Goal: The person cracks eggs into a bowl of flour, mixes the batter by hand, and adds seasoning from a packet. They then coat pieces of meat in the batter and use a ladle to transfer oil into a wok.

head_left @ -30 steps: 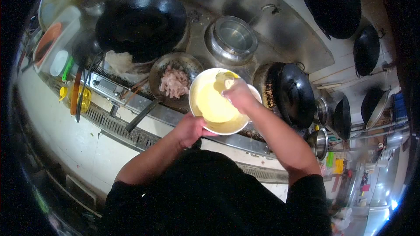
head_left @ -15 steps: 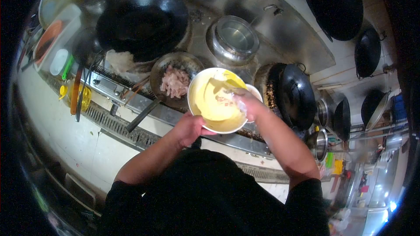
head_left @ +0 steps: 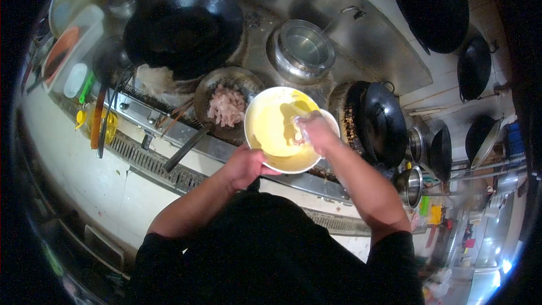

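My left hand (head_left: 247,168) grips the lower left rim of a white bowl (head_left: 307,164), the thumb over the edge. Pale yellow batter (head_left: 274,130) coats the inside of the bowl. My right hand (head_left: 316,133) reaches in from the right, its batter-smeared fingers bunched together near the middle. What lies between those fingers is hidden. Just left of the bowl, strips of raw pale pink meat (head_left: 227,106) lie in a perforated metal strainer (head_left: 204,87) with a long handle (head_left: 186,149). Another white rim (head_left: 335,123) shows behind the bowl on the right.
A big black wok (head_left: 180,34) sits at the back left, and a metal pot of liquid (head_left: 306,48) stands behind the bowl. To the right another dark wok (head_left: 384,118) leans over a burner. An oil jug (head_left: 104,127) stands at left, near long-handled utensils (head_left: 97,118).
My right hand has drawn its fingers together and down in the batter; before, they were stretched over a pinkish piece. The bowl has shifted slightly right. My left hand keeps its grip.
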Available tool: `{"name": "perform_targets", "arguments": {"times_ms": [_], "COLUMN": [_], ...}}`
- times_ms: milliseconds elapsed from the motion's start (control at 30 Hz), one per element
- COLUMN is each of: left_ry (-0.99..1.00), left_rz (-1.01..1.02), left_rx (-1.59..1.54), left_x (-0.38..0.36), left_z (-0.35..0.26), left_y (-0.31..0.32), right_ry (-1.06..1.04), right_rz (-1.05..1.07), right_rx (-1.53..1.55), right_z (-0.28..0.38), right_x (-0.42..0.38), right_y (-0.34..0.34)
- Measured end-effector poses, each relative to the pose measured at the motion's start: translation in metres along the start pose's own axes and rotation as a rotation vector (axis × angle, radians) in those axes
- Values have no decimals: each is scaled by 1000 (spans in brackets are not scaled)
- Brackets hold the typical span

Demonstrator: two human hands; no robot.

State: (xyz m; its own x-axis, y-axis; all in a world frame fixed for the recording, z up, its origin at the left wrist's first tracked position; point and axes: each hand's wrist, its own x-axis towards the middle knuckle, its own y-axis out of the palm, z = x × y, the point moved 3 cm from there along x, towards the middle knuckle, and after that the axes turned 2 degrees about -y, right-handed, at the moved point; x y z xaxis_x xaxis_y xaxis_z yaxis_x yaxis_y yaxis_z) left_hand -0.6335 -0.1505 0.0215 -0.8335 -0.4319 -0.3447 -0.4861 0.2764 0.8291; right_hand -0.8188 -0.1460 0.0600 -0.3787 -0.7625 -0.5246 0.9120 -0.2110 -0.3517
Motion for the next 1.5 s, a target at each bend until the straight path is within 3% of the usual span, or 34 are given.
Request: {"name": "perform_targets", "arguments": {"times_ms": [100, 300, 367, 700, 900, 1000, 1067, 1200, 1267, 1400, 1467, 1500], "left_ry": [-40, 12, -7, 26, 19, 33, 30, -2, -26, -3, 1, 0], "left_rz": [-25, 32, 13, 51, 29, 20, 10, -38, -16, 20, 50, 51], "left_rx": [15, 87, 120, 112, 103, 127, 117, 132, 40, -4, -12, -11], "left_x": [-1, -1, -1, -2, -3, -5, -6, -6, -7, -4, -3, -3], "left_z": [-1, 3, 2, 4, 3, 1, 0, -3, -5, -1, -1, 0], "left_y": [1, -1, 1, -3, -2, 1, 1, 4, 4, -2, -2, -3], "right_ry": [-111, -133, -240, -299, -210, -302, -350, -246, -378, -383, -401, -401], "right_rz": [-63, -47, -149, -98, -86, -94, -177, -80, -77, -15, -87, -89], "right_rx": [87, -21, -185, -150, -101, -99, -392, -211, -369, -388, -794, -793], "right_z": [-1, -6, -6, -22, -6, 18, 24, 6, 1, -9, 4, 4], "right_x": [-1, 5, 6, 26, 8, -15, -22, -3, 3, 8, -6, -7], "right_y": [5, 10, 11, 7, 8, 7, 3, -5, -7, -9, -5, -4]}}
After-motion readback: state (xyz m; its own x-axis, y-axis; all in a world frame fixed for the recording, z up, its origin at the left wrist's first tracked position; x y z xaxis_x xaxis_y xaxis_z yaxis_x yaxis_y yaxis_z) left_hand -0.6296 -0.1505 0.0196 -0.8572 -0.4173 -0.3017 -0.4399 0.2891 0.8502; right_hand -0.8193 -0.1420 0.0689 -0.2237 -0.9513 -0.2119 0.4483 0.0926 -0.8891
